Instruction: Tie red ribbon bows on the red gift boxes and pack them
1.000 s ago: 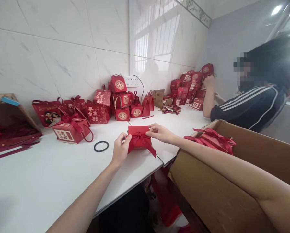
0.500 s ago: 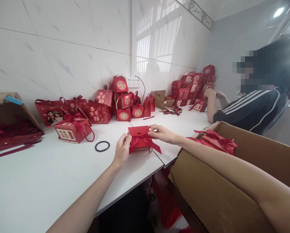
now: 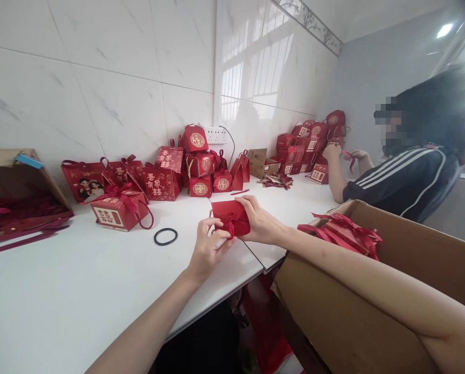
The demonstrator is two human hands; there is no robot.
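Note:
A small red box (image 3: 225, 209) with a red ribbon bow is held over the white table's front part. My right hand (image 3: 260, 221) grips the box's right side, thumb and fingers around it. My left hand (image 3: 209, 244) has its fingers pinched on the ribbon (image 3: 230, 226) at the box's front, lower left. The ribbon ends are mostly hidden by my left fingers. To the left a black ring (image 3: 165, 237) lies flat on the table, and beyond it stands a red box with a bow and a loop handle (image 3: 119, 212).
Red gift boxes (image 3: 200, 165) stand stacked along the wall. An open carton of ribbons (image 3: 55, 182) is at far left. A large open carton (image 3: 326, 306) with red boxes lies under my right forearm. A person (image 3: 403, 171) at the right handles a ribbon.
My right hand has shifted from the box's top edge to its right side. My left hand has moved from the left edge onto the ribbon at the front. The box has turned.

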